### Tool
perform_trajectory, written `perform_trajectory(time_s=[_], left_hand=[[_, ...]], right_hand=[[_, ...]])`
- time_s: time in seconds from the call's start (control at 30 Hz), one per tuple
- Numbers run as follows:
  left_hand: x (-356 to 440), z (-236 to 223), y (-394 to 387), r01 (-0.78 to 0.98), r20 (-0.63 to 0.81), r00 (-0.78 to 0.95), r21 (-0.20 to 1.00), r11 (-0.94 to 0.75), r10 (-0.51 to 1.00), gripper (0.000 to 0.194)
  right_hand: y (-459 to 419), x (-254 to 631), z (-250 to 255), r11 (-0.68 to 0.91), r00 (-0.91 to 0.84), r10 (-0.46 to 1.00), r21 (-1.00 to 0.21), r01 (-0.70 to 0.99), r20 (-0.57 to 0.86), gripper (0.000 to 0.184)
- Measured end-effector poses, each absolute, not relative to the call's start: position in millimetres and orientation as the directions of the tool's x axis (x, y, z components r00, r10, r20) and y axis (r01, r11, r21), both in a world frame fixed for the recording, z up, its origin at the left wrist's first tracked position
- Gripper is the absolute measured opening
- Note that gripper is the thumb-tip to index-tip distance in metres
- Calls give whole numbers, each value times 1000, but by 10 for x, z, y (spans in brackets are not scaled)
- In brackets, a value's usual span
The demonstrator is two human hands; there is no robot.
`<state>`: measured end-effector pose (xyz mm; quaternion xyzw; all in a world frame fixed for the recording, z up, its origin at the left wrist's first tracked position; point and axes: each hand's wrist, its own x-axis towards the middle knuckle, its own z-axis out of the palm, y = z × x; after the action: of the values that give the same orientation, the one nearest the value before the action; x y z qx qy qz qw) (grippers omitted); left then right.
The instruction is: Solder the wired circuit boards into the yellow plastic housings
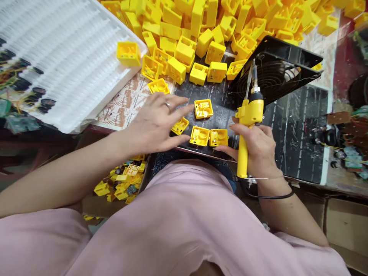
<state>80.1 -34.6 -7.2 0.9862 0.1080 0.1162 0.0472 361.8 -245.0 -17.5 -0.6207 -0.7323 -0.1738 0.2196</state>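
My right hand (257,147) is closed round a yellow soldering iron (249,115), held upright with its metal tip pointing away from me. My left hand (156,122) lies open and flat on the black mat (299,126), fingers stretched toward several small yellow plastic housings. One housing (203,108) sits just past my fingertips. Another (180,125) lies under my fingers, touching them. Two more (200,136) (219,137) stand side by side near the mat's front edge, between my hands.
A big heap of yellow housings (218,27) fills the back of the table. A white ribbed tray (57,57) lies at the left. A black fan (273,73) leans behind the iron. A box of yellow parts (123,186) sits below the table edge.
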Motion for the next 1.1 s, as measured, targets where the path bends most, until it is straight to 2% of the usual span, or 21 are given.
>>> perform_trajectory(time_s=[0.1, 0.2, 0.27, 0.33, 0.43, 0.57, 0.63, 0.77, 0.87, 0.97, 1.03, 1.1], left_hand=[[672, -138, -267, 282, 179, 933, 177, -943, 313, 74], [687, -212, -269, 335, 135, 920, 214, -917, 368, 67], [722, -213, -269, 350, 124, 914, 235, -907, 385, 63], [737, -179, -267, 355, 111, 914, 241, -903, 389, 61], [730, -134, -325, 295, 105, 936, 280, -913, 335, 55], [753, -148, -409, 130, 186, 958, 389, -912, 217, 50], [756, -151, -302, 216, 234, 920, 362, -907, 313, 49], [734, -167, 126, 561, 231, 779, 160, -812, 584, 47], [823, -244, 212, 575, 136, 802, 87, -813, 582, 43], [1031, -292, 55, 430, 122, 879, 217, -876, 462, 45], [1151, -218, -16, 340, 164, 900, 312, -887, 403, 48], [1199, -53, 21, 428, 193, 845, 312, -848, 498, 50]], right_hand=[[-2224, 3693, -88, 243, -146, 835, -118, 963, 530, 36], [-1814, 3636, -101, 226, -131, 897, -185, 956, 421, 46], [-1535, 3555, -169, 161, -94, 935, -174, 971, 342, 53], [-1344, 3487, -238, 131, -78, 944, -147, 980, 319, 51], [-1303, 3481, -248, 167, -111, 949, -171, 971, 297, 41], [-1528, 3657, -105, 279, -210, 950, -323, 904, 231, 44], [-1632, 3752, -45, 299, -228, 947, -365, 882, 226, 45], [-1712, 3814, -50, 266, -181, 954, -394, 880, 239, 46], [-1704, 3779, -96, 254, -175, 959, -397, 882, 223, 43], [-1706, 3763, -99, 279, -197, 953, -413, 867, 230, 43], [-1728, 3778, -77, 291, -200, 949, -429, 856, 244, 43], [-1752, 3796, -53, 281, -188, 951, -435, 855, 245, 42]])
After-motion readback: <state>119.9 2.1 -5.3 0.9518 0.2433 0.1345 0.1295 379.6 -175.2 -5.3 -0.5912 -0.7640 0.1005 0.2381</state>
